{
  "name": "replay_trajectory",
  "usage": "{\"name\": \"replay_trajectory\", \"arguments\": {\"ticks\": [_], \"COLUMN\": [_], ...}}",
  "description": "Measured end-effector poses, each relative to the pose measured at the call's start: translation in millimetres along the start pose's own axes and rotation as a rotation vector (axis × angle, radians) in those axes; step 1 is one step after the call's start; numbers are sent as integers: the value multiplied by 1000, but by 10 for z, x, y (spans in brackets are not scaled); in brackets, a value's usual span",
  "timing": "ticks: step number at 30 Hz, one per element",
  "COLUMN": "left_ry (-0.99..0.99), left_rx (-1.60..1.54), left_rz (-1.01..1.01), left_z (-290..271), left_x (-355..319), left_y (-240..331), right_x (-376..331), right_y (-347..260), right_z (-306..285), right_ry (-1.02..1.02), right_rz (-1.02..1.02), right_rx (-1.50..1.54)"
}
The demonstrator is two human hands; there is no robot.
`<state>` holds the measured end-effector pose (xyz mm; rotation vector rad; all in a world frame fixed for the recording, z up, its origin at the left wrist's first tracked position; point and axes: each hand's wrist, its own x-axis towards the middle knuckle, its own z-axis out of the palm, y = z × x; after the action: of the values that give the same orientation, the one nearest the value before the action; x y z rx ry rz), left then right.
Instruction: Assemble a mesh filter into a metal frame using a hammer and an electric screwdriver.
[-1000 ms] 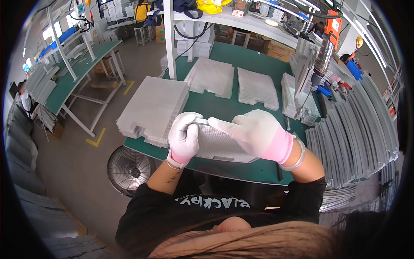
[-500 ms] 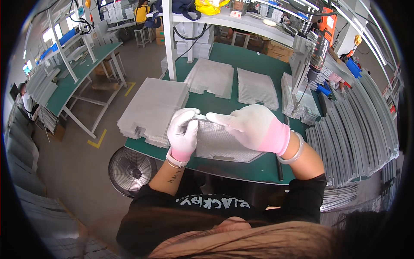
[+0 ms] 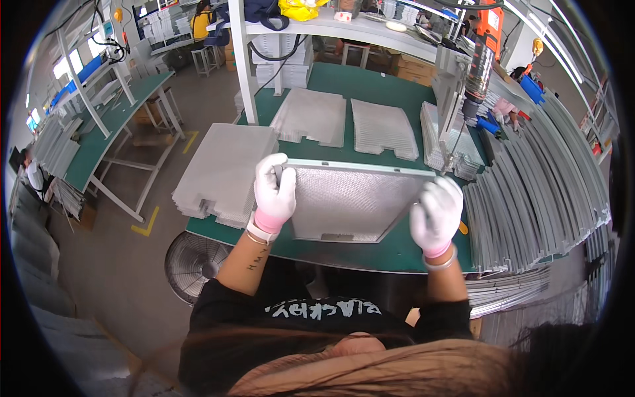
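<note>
The rectangular grey metal mesh filter panel [image 3: 347, 202] has a fine woven, matt face and a smooth, dull-shining metal frame. Both the left hand [image 3: 274, 193] and the right hand [image 3: 436, 216] wear white knitted cloth gloves with pink cuffs. The green workbench top [image 3: 397, 248] looks matt and rubbery. At its right edge, the long grey metal frame strips [image 3: 529, 205] gleam faintly.

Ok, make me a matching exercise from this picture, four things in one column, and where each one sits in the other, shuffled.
Things:
1. mesh filter panel
2. stack of mesh sheets
3. floor fan
4. metal frame strips

Places:
A. under the green table's front edge, on the floor
B. between the left hand and right hand
C. piled at the person's right
D. on the table's left end

Pairs: 1-B, 2-D, 3-A, 4-C
</note>
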<state>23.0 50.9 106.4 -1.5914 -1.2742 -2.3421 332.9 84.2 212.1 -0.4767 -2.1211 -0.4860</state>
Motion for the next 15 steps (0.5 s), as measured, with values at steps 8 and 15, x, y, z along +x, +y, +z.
{"name": "replay_trajectory", "arguments": {"ticks": [8, 15], "left_ry": [-893, -1325], "left_rx": [130, 373], "left_rz": [567, 877], "left_z": [554, 1603], "left_x": [1139, 217], "left_y": [1069, 636], "right_x": [-2404, -2801], "right_y": [161, 401], "right_z": [350, 480], "right_ry": [-884, -712], "right_rz": [1092, 1015], "right_rx": [-393, -317]}}
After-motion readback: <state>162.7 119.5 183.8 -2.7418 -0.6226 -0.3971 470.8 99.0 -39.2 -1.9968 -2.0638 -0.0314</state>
